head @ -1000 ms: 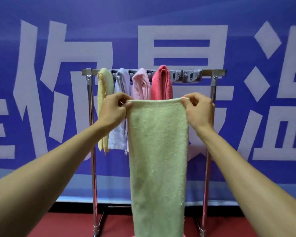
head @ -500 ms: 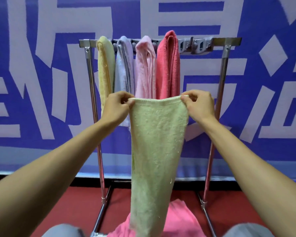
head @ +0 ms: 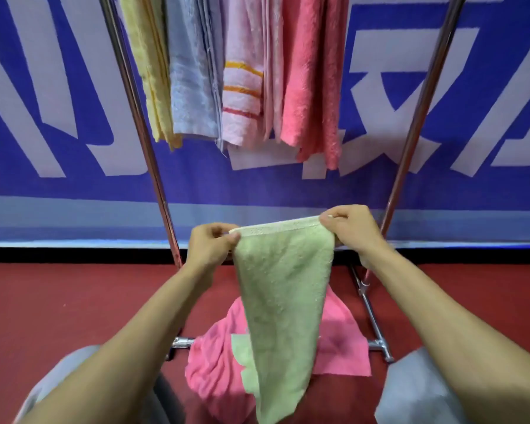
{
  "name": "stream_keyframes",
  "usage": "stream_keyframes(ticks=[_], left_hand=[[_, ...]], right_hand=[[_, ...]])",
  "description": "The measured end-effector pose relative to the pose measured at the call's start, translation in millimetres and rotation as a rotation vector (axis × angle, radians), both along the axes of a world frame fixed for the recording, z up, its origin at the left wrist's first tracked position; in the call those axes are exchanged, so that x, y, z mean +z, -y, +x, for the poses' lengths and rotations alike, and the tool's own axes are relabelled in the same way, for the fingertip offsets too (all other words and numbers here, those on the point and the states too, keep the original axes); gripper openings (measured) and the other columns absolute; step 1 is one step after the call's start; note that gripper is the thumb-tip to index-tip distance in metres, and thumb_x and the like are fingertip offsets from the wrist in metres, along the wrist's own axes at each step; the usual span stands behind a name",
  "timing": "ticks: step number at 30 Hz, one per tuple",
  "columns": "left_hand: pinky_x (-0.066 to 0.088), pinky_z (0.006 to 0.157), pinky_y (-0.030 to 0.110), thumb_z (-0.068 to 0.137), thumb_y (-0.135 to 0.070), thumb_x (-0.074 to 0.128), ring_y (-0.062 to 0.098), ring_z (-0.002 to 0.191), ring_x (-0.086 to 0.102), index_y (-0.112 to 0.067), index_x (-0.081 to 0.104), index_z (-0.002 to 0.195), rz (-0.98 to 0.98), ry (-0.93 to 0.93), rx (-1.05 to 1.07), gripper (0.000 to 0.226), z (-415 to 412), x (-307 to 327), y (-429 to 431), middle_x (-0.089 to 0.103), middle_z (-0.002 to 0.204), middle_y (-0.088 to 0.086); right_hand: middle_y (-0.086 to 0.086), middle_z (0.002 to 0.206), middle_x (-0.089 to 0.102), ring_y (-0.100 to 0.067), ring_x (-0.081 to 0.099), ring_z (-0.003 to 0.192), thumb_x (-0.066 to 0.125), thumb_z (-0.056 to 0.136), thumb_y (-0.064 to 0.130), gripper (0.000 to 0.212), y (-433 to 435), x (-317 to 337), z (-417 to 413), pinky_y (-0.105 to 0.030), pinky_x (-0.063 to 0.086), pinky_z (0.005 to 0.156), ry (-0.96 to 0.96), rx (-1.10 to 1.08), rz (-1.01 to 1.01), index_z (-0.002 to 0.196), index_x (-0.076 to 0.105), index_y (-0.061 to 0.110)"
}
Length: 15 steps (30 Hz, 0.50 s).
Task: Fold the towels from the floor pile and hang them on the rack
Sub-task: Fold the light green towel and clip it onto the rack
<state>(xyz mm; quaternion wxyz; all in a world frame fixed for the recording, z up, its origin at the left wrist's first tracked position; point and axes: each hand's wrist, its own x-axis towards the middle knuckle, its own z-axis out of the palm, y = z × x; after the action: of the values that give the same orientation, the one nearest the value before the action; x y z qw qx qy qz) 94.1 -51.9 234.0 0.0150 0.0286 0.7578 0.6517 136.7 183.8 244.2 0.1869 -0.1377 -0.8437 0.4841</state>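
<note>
Head: banner (head: 380, 185) glyphs cropped (unreadable); hands grip towel (head: 283, 286).

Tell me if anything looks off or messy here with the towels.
Nothing is damaged. The green towel hangs from both hands, left hand and right hand, its top edge tilted, higher on the right. A pink towel lies crumpled on the floor beneath it. The four hung towels look tidy.
</note>
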Motion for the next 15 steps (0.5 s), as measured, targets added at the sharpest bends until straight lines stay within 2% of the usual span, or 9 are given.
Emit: stream_keyframes(ticks=[2,4,7,9,11,13,15], left_hand=[[0.055,0.054,0.025,0.089,-0.001,0.061,0.016,0.053,0.061,-0.005,0.068,0.08,0.102,0.126,-0.03,0.012,2.9,-5.9,-10.2,0.064,0.07,0.011],[0.054,0.056,0.027,0.089,-0.002,0.061,0.017,0.055,0.062,-0.004,0.067,0.08,0.202,0.202,-0.053,0.011,6.5,1.3,-16.6,0.065,0.067,0.011],[0.053,0.051,0.024,0.087,-0.002,0.062,0.014,0.053,0.062,-0.004,0.066,0.079,0.363,0.354,-0.034,0.009,13.3,5.6,-14.0,0.064,0.054,0.003],[0.055,0.049,0.023,0.086,-0.004,0.064,0.016,0.065,0.063,-0.005,0.067,0.082,0.427,0.434,-0.045,0.005,19.5,6.0,-8.1,0.068,0.066,0.004],[0.056,0.056,0.029,0.086,-0.006,0.064,0.017,0.072,0.063,-0.006,0.067,0.082,0.47,0.496,-0.07,0.005,24.0,6.6,-1.7,0.068,0.069,0.003],[0.053,0.06,0.033,0.089,-0.009,0.062,0.016,0.074,0.062,-0.008,0.065,0.083,0.501,0.527,-0.08,0.007,25.1,8.8,4.3,0.069,0.064,0.001],[0.053,0.056,0.031,0.091,-0.01,0.059,0.016,0.074,0.061,-0.01,0.065,0.087,0.481,0.508,-0.081,0.007,25.0,12.4,8.5,0.068,0.069,0.001]], right_hand=[[0.004,0.063,0.069,-0.011,0.063,0.065,0.068,0.079,0.021,0.014,4.7,-10.0,-3.5,-0.036,0.056,0.071,0.048,0.041,0.057,0.065,0.071,0.023],[0.001,0.065,0.069,-0.014,0.063,0.064,0.067,0.083,0.016,0.016,13.6,-5.4,-2.7,-0.032,0.057,0.064,0.049,0.108,-0.021,0.068,0.071,0.019],[-0.006,0.071,0.065,-0.012,0.061,0.063,0.063,0.089,0.008,0.013,26.3,3.3,7.4,-0.023,0.055,0.051,0.086,0.12,-0.299,0.077,0.069,0.009],[-0.006,0.073,0.066,-0.013,0.063,0.066,0.061,0.089,0.005,0.01,32.3,4.5,14.3,-0.026,0.058,0.057,0.123,0.107,-0.513,0.082,0.067,0.006],[-0.009,0.079,0.068,-0.018,0.066,0.073,0.059,0.089,0.003,0.007,33.2,4.9,19.5,-0.032,0.057,0.066,0.142,0.099,-0.761,0.086,0.065,0.005],[-0.01,0.082,0.069,-0.02,0.066,0.078,0.057,0.09,0.002,0.005,28.6,5.3,22.1,-0.032,0.056,0.065,0.141,0.072,-1.025,0.089,0.062,0.005],[-0.01,0.073,0.071,-0.019,0.069,0.071,0.056,0.091,0.001,0.007,22.4,6.2,22.3,-0.03,0.06,0.062,0.128,0.034,-1.221,0.087,0.061,0.002]])
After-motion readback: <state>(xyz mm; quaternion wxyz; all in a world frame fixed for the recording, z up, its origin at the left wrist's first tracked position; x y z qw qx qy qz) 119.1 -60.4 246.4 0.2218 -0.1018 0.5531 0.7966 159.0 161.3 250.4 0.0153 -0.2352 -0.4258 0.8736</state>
